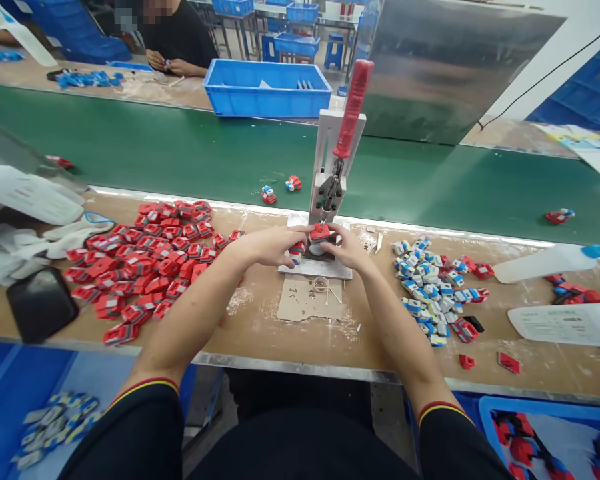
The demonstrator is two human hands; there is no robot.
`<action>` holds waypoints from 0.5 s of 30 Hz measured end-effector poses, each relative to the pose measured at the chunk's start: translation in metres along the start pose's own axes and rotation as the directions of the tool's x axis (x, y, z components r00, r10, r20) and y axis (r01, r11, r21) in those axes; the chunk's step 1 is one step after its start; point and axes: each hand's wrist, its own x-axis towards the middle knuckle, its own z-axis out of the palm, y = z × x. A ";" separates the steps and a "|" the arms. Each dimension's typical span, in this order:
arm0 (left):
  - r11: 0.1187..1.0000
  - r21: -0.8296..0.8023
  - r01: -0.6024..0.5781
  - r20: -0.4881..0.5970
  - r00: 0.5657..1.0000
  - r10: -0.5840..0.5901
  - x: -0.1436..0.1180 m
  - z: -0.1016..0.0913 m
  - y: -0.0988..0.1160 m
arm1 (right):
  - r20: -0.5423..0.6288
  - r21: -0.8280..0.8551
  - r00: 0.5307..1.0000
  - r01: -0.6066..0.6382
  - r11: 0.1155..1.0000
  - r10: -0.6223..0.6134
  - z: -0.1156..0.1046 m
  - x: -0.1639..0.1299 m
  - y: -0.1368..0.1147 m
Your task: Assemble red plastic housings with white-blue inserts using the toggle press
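Head view: left hand (270,245) and right hand (347,248) both grip a red part (320,233) seated under the press (336,175) — loading step, I judge — lever (353,107) pull due next.

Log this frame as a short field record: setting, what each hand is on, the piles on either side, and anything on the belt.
setting: wooden workbench in front of a green conveyor belt
left hand: at the red part on the press base, fingers on its left side
right hand: on the same part's right side
press: small hand press, red handle raised
left pile: red parts
right pile: blue and white parts
on belt: two small assembled toys
background: another person beyond the belt, blue bin
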 end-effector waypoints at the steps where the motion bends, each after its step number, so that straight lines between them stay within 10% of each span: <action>1: 1.000 -0.011 -0.002 -0.004 1.000 0.002 0.000 0.000 0.000 | -0.004 0.022 1.000 0.004 1.000 -0.004 0.006 0.006 0.001; 5: 0.996 -0.084 -0.036 -0.060 0.998 0.031 -0.006 0.003 -0.004 | -0.024 0.137 1.000 0.003 0.991 0.001 0.005 0.007 0.004; 9: 0.933 -0.338 -0.121 -0.335 0.942 0.001 -0.012 0.015 -0.010 | -0.037 0.501 0.983 -0.138 0.855 0.180 -0.024 -0.025 0.022; 12: 0.709 -0.652 -0.270 -0.519 0.840 -0.157 -0.008 0.033 -0.015 | -0.106 0.603 0.948 -0.179 0.777 0.300 -0.057 -0.030 0.039; 15: 0.400 -0.828 -0.394 -0.534 0.771 -0.346 0.002 0.053 -0.018 | -0.262 0.296 0.921 -0.208 0.932 0.289 -0.087 0.000 0.053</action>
